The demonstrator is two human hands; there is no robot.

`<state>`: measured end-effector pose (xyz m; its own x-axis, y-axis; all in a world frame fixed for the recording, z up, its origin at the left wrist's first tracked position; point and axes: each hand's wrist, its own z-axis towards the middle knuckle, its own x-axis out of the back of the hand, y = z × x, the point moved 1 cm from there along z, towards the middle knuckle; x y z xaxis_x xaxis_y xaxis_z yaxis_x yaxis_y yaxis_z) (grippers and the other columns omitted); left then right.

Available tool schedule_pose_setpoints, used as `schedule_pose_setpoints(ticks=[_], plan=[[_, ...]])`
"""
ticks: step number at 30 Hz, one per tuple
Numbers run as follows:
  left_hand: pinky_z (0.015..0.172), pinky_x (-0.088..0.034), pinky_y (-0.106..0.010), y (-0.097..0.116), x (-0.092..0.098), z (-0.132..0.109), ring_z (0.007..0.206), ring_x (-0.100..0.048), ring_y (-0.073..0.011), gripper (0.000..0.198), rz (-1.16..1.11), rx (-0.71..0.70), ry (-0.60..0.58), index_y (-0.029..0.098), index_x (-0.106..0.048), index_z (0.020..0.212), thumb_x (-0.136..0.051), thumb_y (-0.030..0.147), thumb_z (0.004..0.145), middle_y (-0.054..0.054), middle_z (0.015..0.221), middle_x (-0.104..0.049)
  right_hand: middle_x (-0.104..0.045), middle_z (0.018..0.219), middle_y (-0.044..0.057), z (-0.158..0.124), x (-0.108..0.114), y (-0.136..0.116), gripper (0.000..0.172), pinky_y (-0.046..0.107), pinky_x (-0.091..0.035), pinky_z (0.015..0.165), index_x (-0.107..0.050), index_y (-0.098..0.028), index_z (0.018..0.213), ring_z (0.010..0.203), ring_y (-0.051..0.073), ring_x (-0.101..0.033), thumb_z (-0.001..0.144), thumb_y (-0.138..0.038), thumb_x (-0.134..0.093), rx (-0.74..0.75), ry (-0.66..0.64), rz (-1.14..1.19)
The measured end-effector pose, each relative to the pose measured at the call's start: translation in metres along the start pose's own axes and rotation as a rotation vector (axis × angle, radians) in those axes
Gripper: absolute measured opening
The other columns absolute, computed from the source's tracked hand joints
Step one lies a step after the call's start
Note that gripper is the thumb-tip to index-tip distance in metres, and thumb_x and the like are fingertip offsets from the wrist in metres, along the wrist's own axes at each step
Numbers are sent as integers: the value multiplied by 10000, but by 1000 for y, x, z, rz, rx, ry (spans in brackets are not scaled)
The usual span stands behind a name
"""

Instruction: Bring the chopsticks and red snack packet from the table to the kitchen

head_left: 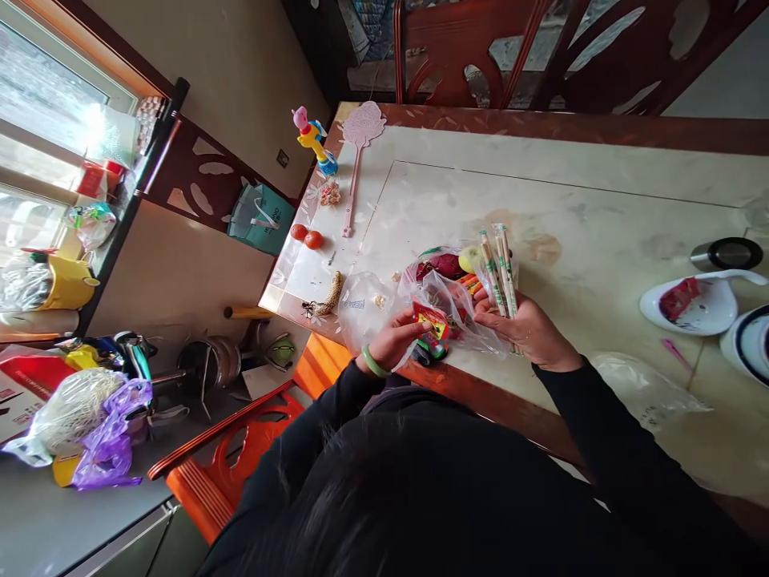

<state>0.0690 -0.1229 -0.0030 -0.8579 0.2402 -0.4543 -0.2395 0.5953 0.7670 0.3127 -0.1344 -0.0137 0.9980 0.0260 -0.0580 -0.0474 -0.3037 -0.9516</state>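
My left hand, with a green bangle at its wrist, pinches a small red and yellow packet. Several chopsticks in clear wrappers with green print stand up from my right hand, whose fingers close round their lower part. Between and behind both hands lies a clear plastic bag. A dark red round thing, a pale yellow-green round thing and orange sticks show at it. Below the packet, a dark object with green and red parts is partly hidden.
On the table, a pink fly swatter, a toy figure, two tomatoes and a dried brown gourd-like thing lie leftward. Rightward are a white ladle-shaped dish, a dark lidded container and a plastic bag.
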Motion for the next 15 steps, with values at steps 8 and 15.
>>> schedule_pose_setpoints(ticks=[8,15], plan=[[1018,-547,-414,-10,-28,79,1202,-731,-324,410,-183,68,-157,176,-777,987,-967,338,662,-118,1148,-799,-637,736,-24,4,0,-17,597,226,-125,418,-676,-217,902,473,25,-231,640,-649,-994,-119,59,343],[980,-556,-374,-15,-25,117,1072,-749,-267,267,-292,107,-41,161,-725,1003,-820,227,763,-79,1005,-777,-767,1055,61,-8,-12,-2,565,219,-110,431,-687,-226,1052,485,16,-212,779,-673,-898,-198,-59,386]])
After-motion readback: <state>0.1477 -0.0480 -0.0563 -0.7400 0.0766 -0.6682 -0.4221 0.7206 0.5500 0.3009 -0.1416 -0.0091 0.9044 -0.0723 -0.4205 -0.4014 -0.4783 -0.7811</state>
